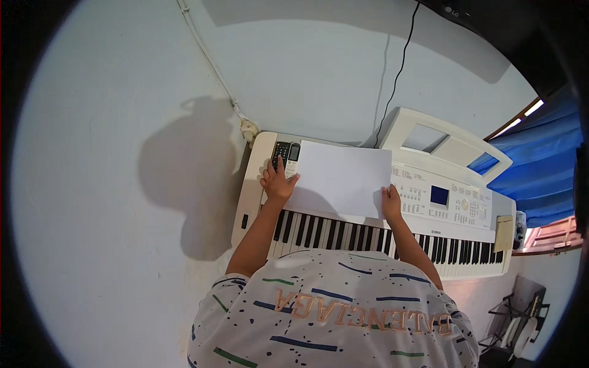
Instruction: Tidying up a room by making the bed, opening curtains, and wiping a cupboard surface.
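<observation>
White blank paper (343, 179) lies over the left part of a white Yamaha electronic keyboard's panel, its lower edge near the keys (338, 232). My right hand (391, 202) grips its right edge, with the thumb on top. Fingers spread, my left hand (277, 184) rests at the paper's left side, thumb by the edge. Its fingertips lie over a black remote control (280, 151). Beside that is a white remote control (293, 154) with a grey screen, partly covered at its lower end by the hand. Whether the paper is one sheet or several, I cannot tell.
A music rest (453, 142) rises behind the keyboard's control panel (441, 202). A black cable (396, 78) hangs down the wall from a dark LG screen (487, 18). Yellowish paper (504, 232) lies at the keyboard's right end. Blue curtains (543, 170) and folded stands (517, 317) are at right.
</observation>
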`<state>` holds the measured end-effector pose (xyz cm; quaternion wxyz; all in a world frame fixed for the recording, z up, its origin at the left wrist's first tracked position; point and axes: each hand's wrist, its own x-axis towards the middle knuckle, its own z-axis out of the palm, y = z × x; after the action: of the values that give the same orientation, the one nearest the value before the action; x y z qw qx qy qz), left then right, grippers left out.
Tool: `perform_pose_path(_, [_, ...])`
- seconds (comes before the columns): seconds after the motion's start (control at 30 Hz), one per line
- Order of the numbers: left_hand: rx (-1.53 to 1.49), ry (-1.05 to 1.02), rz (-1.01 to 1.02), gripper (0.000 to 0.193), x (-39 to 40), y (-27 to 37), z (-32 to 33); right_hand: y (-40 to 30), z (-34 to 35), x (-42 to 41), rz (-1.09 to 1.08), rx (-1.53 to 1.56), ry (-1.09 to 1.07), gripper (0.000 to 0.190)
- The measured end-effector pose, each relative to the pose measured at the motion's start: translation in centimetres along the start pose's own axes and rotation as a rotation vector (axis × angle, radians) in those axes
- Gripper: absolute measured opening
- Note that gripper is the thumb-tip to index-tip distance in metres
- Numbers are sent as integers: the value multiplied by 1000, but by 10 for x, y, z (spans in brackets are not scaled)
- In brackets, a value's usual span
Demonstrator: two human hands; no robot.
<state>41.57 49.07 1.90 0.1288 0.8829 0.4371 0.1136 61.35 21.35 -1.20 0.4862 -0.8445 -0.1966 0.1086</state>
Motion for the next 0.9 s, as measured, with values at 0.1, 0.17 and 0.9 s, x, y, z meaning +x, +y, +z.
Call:
perform_pose_path(0.1, [-4, -4, 11, 82, 3, -4, 5, -12, -2, -3, 1, -66, 47, 26])
perform_pose_path(0.17, [-13, 1, 13, 82, 3, -6, 5, -26, -2, -8, 44, -60, 63, 31])
perform_pose_path(0.9, [49, -199, 256, 87, -59, 0, -20, -21, -12, -27, 138, -301, -126, 66])
